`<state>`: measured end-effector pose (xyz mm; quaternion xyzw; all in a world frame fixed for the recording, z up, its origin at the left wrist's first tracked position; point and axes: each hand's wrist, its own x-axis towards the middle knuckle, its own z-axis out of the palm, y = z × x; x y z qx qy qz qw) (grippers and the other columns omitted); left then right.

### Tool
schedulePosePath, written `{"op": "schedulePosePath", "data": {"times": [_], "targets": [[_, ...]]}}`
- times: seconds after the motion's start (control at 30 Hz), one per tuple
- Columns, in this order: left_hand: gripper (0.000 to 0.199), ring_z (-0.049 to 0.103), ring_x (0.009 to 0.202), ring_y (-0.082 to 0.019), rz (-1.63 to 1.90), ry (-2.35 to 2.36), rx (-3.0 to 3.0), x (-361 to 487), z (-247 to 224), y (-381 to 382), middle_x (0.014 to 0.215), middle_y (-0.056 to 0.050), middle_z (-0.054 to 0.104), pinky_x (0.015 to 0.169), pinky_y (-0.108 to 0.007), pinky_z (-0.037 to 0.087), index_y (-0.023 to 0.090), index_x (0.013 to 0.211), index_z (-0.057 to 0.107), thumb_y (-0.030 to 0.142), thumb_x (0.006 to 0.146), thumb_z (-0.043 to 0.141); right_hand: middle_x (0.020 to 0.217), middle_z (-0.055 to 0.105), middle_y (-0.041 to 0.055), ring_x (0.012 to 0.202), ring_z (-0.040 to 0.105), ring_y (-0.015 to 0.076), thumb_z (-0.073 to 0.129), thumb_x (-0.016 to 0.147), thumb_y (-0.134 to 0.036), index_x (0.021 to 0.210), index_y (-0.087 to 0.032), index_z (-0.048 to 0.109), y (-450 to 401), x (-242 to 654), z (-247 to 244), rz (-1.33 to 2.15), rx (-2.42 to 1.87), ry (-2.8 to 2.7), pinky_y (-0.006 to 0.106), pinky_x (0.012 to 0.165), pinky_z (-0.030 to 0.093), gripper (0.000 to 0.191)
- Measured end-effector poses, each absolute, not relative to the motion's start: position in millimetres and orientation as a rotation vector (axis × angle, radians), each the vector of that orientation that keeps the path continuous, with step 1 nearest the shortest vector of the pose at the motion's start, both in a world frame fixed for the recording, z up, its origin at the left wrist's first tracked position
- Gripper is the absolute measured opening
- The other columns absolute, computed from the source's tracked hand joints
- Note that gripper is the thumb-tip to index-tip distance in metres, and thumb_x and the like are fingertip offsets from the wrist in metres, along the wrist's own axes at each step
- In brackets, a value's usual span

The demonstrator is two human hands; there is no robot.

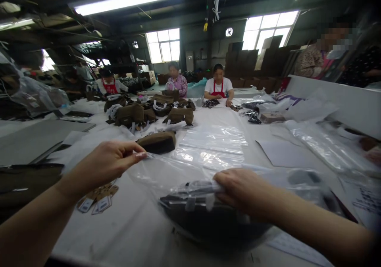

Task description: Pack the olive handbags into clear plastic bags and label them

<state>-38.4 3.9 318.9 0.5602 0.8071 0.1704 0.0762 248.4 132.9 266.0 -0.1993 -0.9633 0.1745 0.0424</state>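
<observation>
A dark bag (205, 219) lies on the white table inside a clear plastic bag (166, 175); motion blurs its lower part. My left hand (108, 162) pinches an edge of the clear plastic between thumb and fingers and pulls it out to the left. Closed over the top of the wrapped bag, my right hand (238, 189) grips the plastic there; its fingertips are partly hidden. Brown hang tags (99, 197) with white labels sit under my left wrist. Just beyond my left hand is an olive-brown pouch (157, 141).
Flat clear bags (212, 144) are stacked ahead. Several olive-brown bags (131, 115) are piled farther left. A white sheet (282, 152) and more plastic packaging (324, 144) lie at right, beside a raised white panel (336, 104). Several people sit or stand around the tables.
</observation>
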Motion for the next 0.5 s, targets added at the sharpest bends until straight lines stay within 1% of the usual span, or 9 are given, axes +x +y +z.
{"op": "schedulePosePath", "data": {"times": [0.07,0.17,0.2,0.27,0.33,0.4,0.43,0.47,0.5], "targets": [[0.041,0.043,0.045,-0.01,0.486,2.349,1.651,-38,324,6,0.052,0.003,0.054,0.042,-0.017,0.03,0.02,0.088,0.07,0.056,0.074,0.057,0.061,0.058,0.0018,0.057,0.054,0.0159,0.057,0.073,-0.025,0.072,-0.016,0.064,150,237,270,0.678,-0.608,-3.136,0.025,0.052,0.038,0.011],[0.04,0.041,0.044,-0.009,0.471,2.213,1.557,-39,332,12,0.05,0.004,0.05,0.04,-0.017,0.029,0.02,0.086,0.07,0.055,0.072,0.06,0.057,0.053,-0.0025,0.05,0.048,0.0115,0.062,0.071,-0.034,0.07,-0.016,0.064,170,237,276,1.074,-0.613,-3.244,0.021,0.045,0.031,0.018],[0.039,0.041,0.044,-0.009,0.456,2.187,1.512,-39,335,14,0.05,0.004,0.049,0.04,-0.016,0.029,0.02,0.086,0.07,0.054,0.071,0.061,0.059,0.054,-0.002,0.052,0.048,0.012,0.062,0.071,-0.037,0.071,-0.016,0.064,173,240,278,1.05,-0.614,-3.247,0.022,0.046,0.031,0.021],[0.037,0.043,0.045,-0.009,0.385,2.155,1.42,-39,340,19,0.05,0.005,0.048,0.042,-0.016,0.031,0.019,0.085,0.069,0.051,0.069,0.064,0.067,0.058,0.0009,0.059,0.053,0.0155,0.062,0.073,-0.04,0.077,-0.017,0.066,177,247,281,0.814,-0.634,-3.205,0.024,0.05,0.034,0.024],[0.036,0.047,0.046,-0.011,0.315,2.13,1.369,-40,345,24,0.05,0.005,0.049,0.043,-0.017,0.034,0.018,0.084,0.068,0.049,0.066,0.067,0.082,0.063,0.0039,0.072,0.057,0.0202,0.067,0.069,-0.04,0.091,-0.021,0.068,183,259,283,0.618,-0.665,-3.13,0.027,0.058,0.038,0.029],[0.036,0.05,0.047,-0.012,0.285,2.115,1.357,-42,349,28,0.05,0.004,0.051,0.044,-0.018,0.037,0.017,0.082,0.067,0.048,0.064,0.069,0.095,0.065,0.0047,0.082,0.059,0.0233,0.078,0.056,-0.034,0.107,-0.026,0.064,194,280,288,0.508,-0.773,-3.069,0.028,0.063,0.041,0.053],[0.036,0.051,0.047,-0.012,0.285,2.118,1.355,-45,351,30,0.049,0.004,0.052,0.045,-0.019,0.038,0.017,0.081,0.067,0.048,0.063,0.069,0.093,0.066,0.0042,0.081,0.06,0.0232,0.081,0.049,-0.029,0.108,-0.026,0.064,203,293,292,0.429,-0.869,-3.052,0.028,0.062,0.04,0.062],[0.037,0.051,0.047,-0.011,0.302,2.13,1.355,-50,354,30,0.049,0.004,0.053,0.045,-0.019,0.039,0.016,0.08,0.067,0.048,0.062,0.07,0.085,0.067,0.003,0.075,0.06,0.0215,0.082,0.045,-0.025,0.103,-0.025,0.067,212,309,296,0.346,-0.997,-3.042,0.027,0.059,0.039,0.06],[0.038,0.05,0.046,-0.011,0.328,2.14,1.358,-56,357,30,0.049,0.004,0.054,0.045,-0.018,0.039,0.016,0.08,0.067,0.048,0.061,0.07,0.073,0.066,0.0007,0.067,0.06,0.0183,0.081,0.045,-0.022,0.093,-0.023,0.07,221,327,301,0.295,-1.124,-3.024,0.026,0.056,0.036,0.049]]}}
